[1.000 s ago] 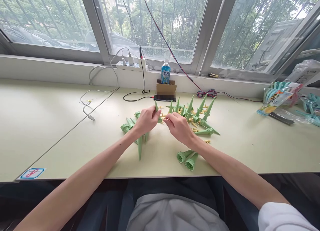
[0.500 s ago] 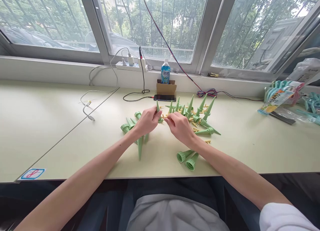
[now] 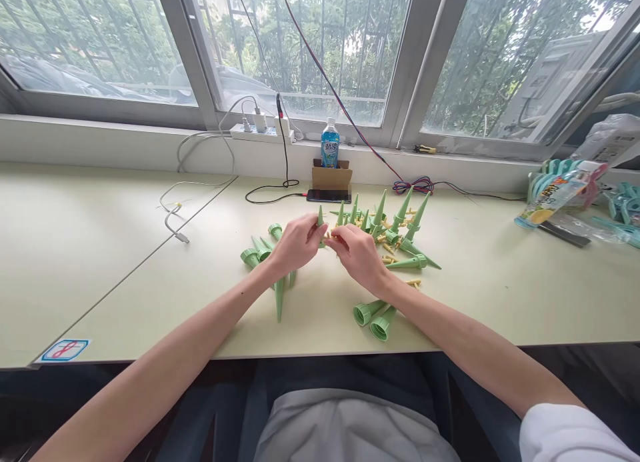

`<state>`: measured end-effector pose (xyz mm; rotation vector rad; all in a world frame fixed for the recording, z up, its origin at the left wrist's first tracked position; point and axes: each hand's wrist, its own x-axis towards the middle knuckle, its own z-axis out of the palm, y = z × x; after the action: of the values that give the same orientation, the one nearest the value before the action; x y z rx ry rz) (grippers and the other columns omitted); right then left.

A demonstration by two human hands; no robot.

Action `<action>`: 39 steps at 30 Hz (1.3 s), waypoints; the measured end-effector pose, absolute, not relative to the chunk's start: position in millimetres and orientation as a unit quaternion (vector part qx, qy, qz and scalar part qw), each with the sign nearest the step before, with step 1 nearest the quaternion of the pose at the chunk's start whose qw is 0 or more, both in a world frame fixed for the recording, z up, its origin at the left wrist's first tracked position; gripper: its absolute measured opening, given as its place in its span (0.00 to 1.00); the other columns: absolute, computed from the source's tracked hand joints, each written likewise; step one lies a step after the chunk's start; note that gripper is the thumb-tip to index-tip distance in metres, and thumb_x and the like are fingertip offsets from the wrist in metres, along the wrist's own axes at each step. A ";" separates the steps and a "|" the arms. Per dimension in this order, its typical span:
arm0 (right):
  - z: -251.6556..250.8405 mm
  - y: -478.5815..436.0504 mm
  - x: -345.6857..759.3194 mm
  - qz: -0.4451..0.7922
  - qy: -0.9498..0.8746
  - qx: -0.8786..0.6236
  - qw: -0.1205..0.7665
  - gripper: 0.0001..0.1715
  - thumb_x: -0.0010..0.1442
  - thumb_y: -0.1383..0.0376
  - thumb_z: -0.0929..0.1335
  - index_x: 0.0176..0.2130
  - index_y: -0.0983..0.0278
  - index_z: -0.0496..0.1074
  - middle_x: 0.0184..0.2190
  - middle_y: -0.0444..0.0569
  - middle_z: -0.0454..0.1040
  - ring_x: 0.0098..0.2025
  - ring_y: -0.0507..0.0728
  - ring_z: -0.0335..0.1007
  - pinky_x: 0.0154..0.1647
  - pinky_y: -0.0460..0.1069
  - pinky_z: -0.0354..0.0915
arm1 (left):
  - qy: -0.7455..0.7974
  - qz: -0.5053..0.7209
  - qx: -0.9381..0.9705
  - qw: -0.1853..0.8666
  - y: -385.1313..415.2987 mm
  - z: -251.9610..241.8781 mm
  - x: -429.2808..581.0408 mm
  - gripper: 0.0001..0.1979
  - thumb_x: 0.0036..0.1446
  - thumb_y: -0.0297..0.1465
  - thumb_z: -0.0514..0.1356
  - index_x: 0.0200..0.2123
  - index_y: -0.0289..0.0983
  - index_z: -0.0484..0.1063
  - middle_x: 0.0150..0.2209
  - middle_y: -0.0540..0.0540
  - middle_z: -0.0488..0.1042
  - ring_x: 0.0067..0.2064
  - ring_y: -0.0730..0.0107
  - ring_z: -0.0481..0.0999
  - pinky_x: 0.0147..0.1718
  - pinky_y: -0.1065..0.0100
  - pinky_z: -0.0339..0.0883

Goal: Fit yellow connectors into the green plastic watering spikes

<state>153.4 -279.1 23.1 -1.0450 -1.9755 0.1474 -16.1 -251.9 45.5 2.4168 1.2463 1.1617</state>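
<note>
A green spike (image 3: 321,215) points upward in my left hand (image 3: 299,242), whose fingers are closed round it. My right hand (image 3: 361,254) is pinched on a small yellow piece (image 3: 329,235) against the side of that spike. Several green spikes (image 3: 400,215) stand or lie behind and to the right, mixed with small yellow pieces (image 3: 387,249). Under and beside my left forearm lie more green spikes (image 3: 279,295). Two green spikes with open threaded caps (image 3: 381,326) rest below my right wrist.
A phone (image 3: 329,196) lies before a cardboard box (image 3: 332,178) and a blue bottle (image 3: 330,145). A white cable (image 3: 175,225) is on the left, a power strip (image 3: 263,134) on the sill. Packaged items (image 3: 560,195) sit at the right.
The spike in my left hand has shifted slightly to the right and is a little lower at its tip. My right fingers have moved slightly along with it.
</note>
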 end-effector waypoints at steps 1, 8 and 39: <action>22.4 -279.0 152.7 0.060 -0.792 -0.419 0.441 0.08 0.67 0.62 0.64 0.36 0.63 0.68 0.32 0.47 0.68 0.29 0.52 0.62 0.34 0.47 0.61 | 0.420 0.398 0.810 0.090 -252.2 46.4 -16.1 0.14 0.63 0.35 0.51 0.25 0.38 0.58 0.26 0.50 0.63 0.27 0.72 0.62 0.25 0.70 0.58; 17.5 -276.4 150.8 0.069 -0.783 -0.398 0.473 0.04 0.65 0.69 0.63 0.39 0.63 0.67 0.35 0.49 0.70 0.32 0.54 0.66 0.37 0.48 0.63 | 0.418 0.424 0.795 0.117 -254.1 47.5 -15.8 0.12 0.63 0.36 0.52 0.29 0.38 0.63 0.31 0.48 0.66 0.26 0.74 0.67 0.26 0.70 0.62; 19.1 -277.4 153.2 0.084 -0.814 -0.415 0.398 0.16 0.68 0.63 0.60 0.27 0.61 0.55 0.23 0.41 0.60 0.24 0.51 0.52 0.27 0.45 0.52 | 0.404 0.412 0.810 0.098 -261.0 47.3 -15.7 0.10 0.63 0.37 0.52 0.30 0.40 0.63 0.21 0.54 0.62 0.20 0.75 0.59 0.23 0.71 0.55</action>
<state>153.2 -277.4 19.1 -1.0505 -2.0602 0.2119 -15.7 -261.0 47.3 2.3981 1.1962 1.2204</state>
